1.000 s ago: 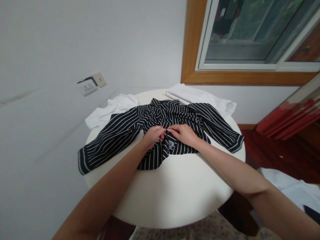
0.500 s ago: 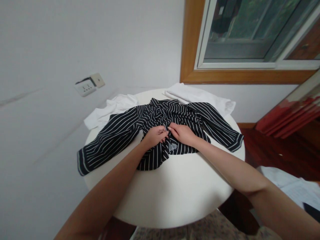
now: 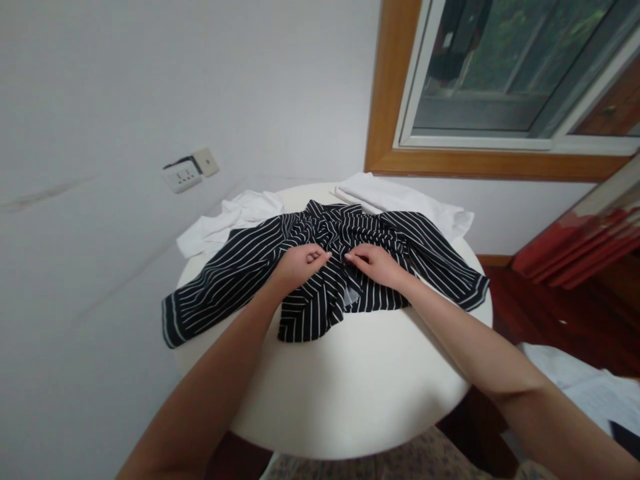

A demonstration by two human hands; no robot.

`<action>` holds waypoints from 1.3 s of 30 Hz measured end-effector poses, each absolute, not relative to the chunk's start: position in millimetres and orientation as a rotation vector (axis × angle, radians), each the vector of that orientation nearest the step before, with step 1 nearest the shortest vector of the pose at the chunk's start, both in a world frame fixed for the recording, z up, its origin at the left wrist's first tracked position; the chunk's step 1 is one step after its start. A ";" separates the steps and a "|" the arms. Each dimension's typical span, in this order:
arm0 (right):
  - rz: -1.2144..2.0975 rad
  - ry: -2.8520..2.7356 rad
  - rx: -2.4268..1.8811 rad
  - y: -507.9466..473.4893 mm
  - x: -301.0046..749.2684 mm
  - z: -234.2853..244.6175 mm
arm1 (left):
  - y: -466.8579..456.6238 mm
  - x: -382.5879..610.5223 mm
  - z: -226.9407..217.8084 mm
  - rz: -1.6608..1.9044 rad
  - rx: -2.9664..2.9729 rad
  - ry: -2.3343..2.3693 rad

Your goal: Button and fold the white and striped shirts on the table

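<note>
A black shirt with thin white stripes (image 3: 235, 273) lies crumpled across the round white table (image 3: 350, 387), one sleeve stretched to the left and one to the right. My left hand (image 3: 299, 263) rests on the bunched middle of the shirt with its fingers curled, pinching the cloth. My right hand (image 3: 374, 261) lies just to its right, fingers also closed on the striped fabric. The fingertips of the two hands sit a short gap apart.
Two white garments lie at the back of the table, one at the left (image 3: 225, 223) and one folded at the right (image 3: 400, 200). A wall socket (image 3: 183, 177) is on the left wall. A wood-framed window (image 3: 500, 87) stands behind. Red fabric (image 3: 575, 247) and papers (image 3: 590, 387) lie on the right.
Both hands have shifted slightly up the shirt and moved a little apart, drawing the cloth with them. The view has tilted a little.
</note>
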State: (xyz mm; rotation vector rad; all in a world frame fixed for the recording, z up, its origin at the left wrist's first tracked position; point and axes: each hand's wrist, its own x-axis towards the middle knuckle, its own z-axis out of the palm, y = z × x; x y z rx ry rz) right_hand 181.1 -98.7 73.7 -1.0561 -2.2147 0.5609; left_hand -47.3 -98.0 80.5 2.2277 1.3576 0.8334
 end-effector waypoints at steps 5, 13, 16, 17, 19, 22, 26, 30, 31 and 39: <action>0.096 -2.238 -1.388 -91.8 197.2 72.7 | -85.1 -60.0 71.1 0.978 2.465 1.562; 0.138 -2.574 -1.516 -87.8 193.6 38.0 | -75.0 -61.6 35.3 0.781 2.410 1.683; 0.181 -2.648 -1.394 -97.2 202.0 43.0 | -70.0 -67.1 38.0 0.819 2.314 1.683; 0.188 -2.676 -1.331 -102.6 207.3 45.5 | -69.1 -68.8 39.3 0.833 2.294 1.683; 0.192 -2.725 -1.208 -116.9 220.5 49.8 | -69.5 -71.0 41.2 0.843 2.289 1.707; 0.181 -2.742 -1.150 -143.9 240.3 53.5 | -76.1 -69.6 42.7 0.805 2.365 1.786; 0.159 -2.696 -1.232 -176.8 254.2 64.5 | -89.6 -60.2 49.8 0.782 2.485 1.879; 0.281 -2.745 -1.178 -180.6 247.9 93.7 | -98.4 -50.2 57.7 0.735 2.540 1.902; 0.299 -2.747 -1.172 -173.9 243.9 101.5 | -99.6 -48.3 57.8 0.717 2.563 1.900; 0.011 -2.596 -1.400 -58.3 204.6 94.6 | -100.3 -44.4 47.4 0.189 2.485 1.815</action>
